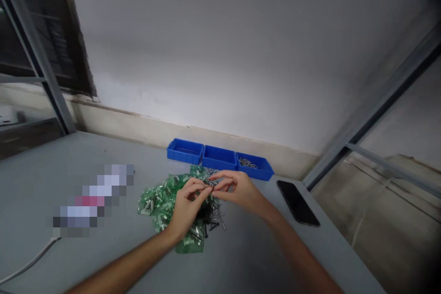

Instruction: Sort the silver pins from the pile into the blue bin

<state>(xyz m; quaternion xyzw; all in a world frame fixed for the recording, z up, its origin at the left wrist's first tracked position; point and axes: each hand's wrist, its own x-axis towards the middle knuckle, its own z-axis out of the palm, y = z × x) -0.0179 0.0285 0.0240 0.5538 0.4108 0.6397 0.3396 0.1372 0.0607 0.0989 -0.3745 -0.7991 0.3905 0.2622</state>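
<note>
My left hand (pixel 189 204) and my right hand (pixel 237 188) meet above a heap in the middle of the table. The fingertips of both are pinched close together; whatever lies between them is too small to make out. Under and left of my left hand spread green plastic bags (pixel 165 200) with small metal parts inside. Loose screws (pixel 217 216), some silvery and some black, lie beneath my hands, partly hidden by them. Just behind stand three blue bins: a left bin (pixel 185 156), a middle bin (pixel 219 164) and a right bin (pixel 263 173) holding small metal pieces.
A black phone (pixel 298 203) lies near the table's right edge. On the left is a blurred-out object (pixel 91 200) with a white cable (pixel 31 262). A wall (pixel 206 78) rises behind the table (pixel 138 257), and metal frame posts (pixel 347 142) flank it.
</note>
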